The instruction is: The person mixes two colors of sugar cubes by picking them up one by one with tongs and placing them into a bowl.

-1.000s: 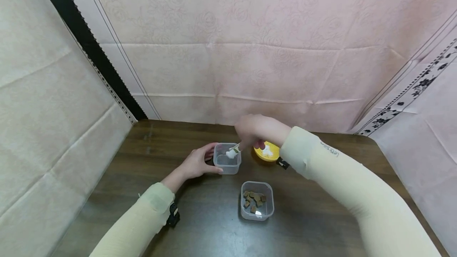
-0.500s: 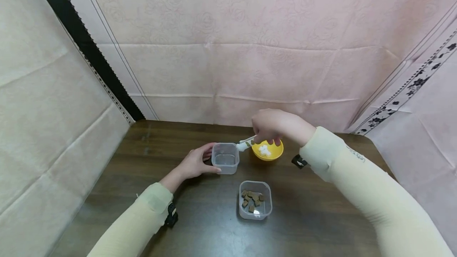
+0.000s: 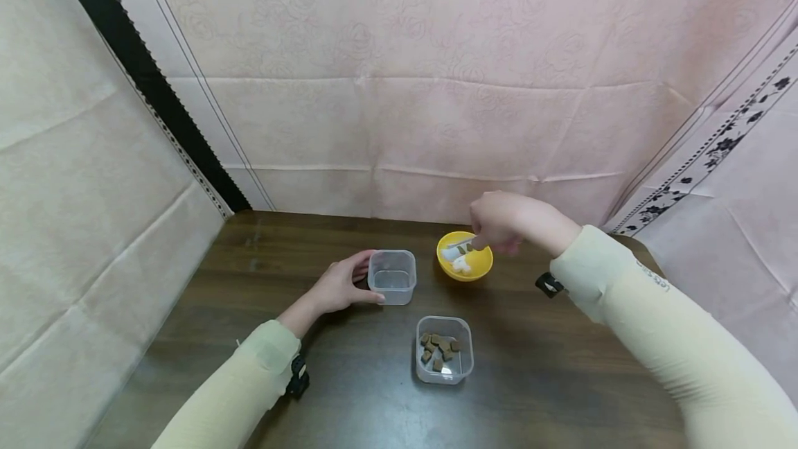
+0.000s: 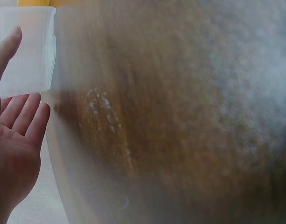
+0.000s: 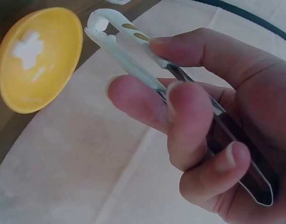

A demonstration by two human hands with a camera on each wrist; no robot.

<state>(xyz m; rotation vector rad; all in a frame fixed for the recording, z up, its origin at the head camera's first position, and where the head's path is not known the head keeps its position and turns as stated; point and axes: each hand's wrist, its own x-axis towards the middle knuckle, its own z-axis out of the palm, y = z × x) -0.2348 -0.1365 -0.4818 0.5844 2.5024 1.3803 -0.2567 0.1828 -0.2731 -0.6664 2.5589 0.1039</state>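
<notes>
Creased pale cloth (image 3: 399,130), faintly rose-patterned, hangs behind and at both sides of a dark wood table (image 3: 536,366), glossy towards the person. There the left hand (image 3: 339,285) grips a clear container (image 3: 394,296); the right hand (image 3: 506,220) pinches tongs (image 5: 133,69) above a yellow bowl (image 5: 54,74) near it. A second container (image 3: 444,379), closer in, contains brown cubes (image 3: 445,346); white pieces (image 5: 28,50) lie in the bowl.
</notes>
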